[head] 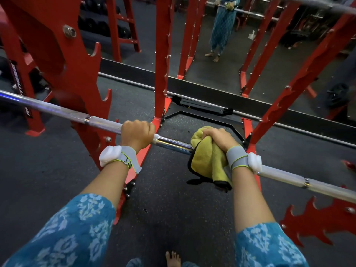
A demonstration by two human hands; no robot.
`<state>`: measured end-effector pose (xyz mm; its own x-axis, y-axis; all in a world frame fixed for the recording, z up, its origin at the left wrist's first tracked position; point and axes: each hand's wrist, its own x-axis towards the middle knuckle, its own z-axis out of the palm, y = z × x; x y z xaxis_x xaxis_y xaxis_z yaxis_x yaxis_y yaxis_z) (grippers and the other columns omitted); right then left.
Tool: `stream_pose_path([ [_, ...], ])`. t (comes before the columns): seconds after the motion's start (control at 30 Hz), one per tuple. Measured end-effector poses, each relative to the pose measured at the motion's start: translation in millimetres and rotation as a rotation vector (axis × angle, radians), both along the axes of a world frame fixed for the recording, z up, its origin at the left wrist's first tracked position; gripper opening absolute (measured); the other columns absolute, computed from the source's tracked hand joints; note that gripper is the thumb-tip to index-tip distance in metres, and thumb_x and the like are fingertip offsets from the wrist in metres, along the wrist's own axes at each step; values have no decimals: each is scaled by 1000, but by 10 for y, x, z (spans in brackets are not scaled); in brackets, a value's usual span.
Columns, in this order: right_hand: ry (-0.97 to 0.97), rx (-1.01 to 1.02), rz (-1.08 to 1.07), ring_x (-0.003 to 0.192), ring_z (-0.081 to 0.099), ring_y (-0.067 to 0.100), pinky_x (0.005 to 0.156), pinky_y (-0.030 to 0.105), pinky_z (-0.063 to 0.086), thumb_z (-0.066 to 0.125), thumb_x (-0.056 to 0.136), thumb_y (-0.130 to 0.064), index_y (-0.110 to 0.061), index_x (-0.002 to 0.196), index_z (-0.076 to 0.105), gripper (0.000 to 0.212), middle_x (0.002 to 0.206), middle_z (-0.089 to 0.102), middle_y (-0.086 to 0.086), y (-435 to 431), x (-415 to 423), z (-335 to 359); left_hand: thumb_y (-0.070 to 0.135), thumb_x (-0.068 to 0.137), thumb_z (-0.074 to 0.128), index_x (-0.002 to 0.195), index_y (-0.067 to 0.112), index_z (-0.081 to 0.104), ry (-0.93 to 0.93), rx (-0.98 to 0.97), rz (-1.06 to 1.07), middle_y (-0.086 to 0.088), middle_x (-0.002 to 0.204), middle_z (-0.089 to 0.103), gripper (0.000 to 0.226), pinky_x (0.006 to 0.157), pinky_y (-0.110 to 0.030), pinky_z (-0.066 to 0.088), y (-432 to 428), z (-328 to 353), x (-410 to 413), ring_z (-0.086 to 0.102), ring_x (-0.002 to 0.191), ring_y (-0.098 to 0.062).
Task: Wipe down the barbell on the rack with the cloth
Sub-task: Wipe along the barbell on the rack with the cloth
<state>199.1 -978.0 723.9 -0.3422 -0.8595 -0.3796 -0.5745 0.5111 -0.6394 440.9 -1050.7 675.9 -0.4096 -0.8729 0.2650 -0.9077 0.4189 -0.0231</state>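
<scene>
Dark speckled gym flooring [169, 199] lies beneath a red squat rack [81, 78], across which the chrome barbell [171, 144] is laid. It is gripped barehanded by the left hand [137, 136]; a yellow microfibre cloth [208, 158] is clamped around it by the right hand's [217, 138] curled fingers.

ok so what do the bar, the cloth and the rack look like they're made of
Barbell: metal, likely chromed steel; its middle stretch shines like a mirror, the stretches either side look duller, perhaps knurled.
Cloth: soft yellow-green fabric, probably microfibre; plush nap, dark stitched edging.
Rack: metal, seemingly steel, painted or powder-coated red; rigid cut hooks, bolts.
</scene>
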Motion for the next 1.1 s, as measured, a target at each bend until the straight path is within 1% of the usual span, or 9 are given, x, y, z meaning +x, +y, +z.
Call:
stream_pose_path([
  [0.17,352,-221,50,99,55,35,71,34,33,40,58,-60,-22,90,54,51,101,62,12,273,249,68,29,70,-14,95,7,64,-28,-34,0,-14,93,67,84,63,-34,26,14,8,-16,63,84,-34],
  [0.27,603,-445,125,86,59,34,71,38,34,31,62,-67,-19,88,46,58,88,63,9,328,551,-28,22,90,11,95,7,62,-93,-67,3,-13,94,67,53,63,-33,27,30,21,-33,63,84,-34],
  [0.37,746,-625,165,67,60,33,63,36,37,35,62,-62,-11,92,58,64,76,60,11,232,890,-158,24,78,-6,96,5,62,-102,-74,-38,-16,93,67,73,64,-34,28,33,26,-14,63,83,-36],
  [0.47,770,-667,221,62,58,31,61,35,38,39,61,-59,-9,96,61,66,74,57,11,163,1159,-181,33,71,-13,92,6,66,-42,-43,-10,-19,90,67,86,63,-35,25,-1,3,18,63,83,-38],
  [0.67,777,-746,254,62,56,31,62,36,36,40,60,-59,-11,98,60,64,76,54,10,117,1212,-232,25,83,24,53,5,60,13,-54,-44,-15,47,57,51,46,-24,33,28,65,91,56,39,-32],
  [0.77,807,-764,263,62,55,30,62,35,35,41,61,-59,-11,99,59,64,77,54,10,111,1231,-249,21,84,35,58,0,60,134,16,-82,-23,55,59,42,48,-32,36,21,110,118,58,48,-40],
  [0.83,832,-771,274,62,54,30,62,35,34,41,61,-59,-11,99,59,64,77,53,10,99,1303,-247,13,78,50,51,1,54,278,-32,-141,-21,46,54,30,42,-32,40,-8,92,186,53,39,-38],
  [0.97,847,-769,299,66,53,29,63,36,34,41,61,-58,-13,101,56,62,81,52,9,50,1436,-262,26,88,37,49,6,55,355,-91,-49,-17,49,57,47,49,-32,45,-74,87,405,56,45,-34],
  [1.1,853,-736,315,66,54,29,62,36,31,41,62,-58,-14,102,55,60,82,52,8,-27,1569,-244,27,85,39,57,5,58,394,-151,62,-17,59,60,40,59,-37,45,-170,72,764,59,60,-35],
])
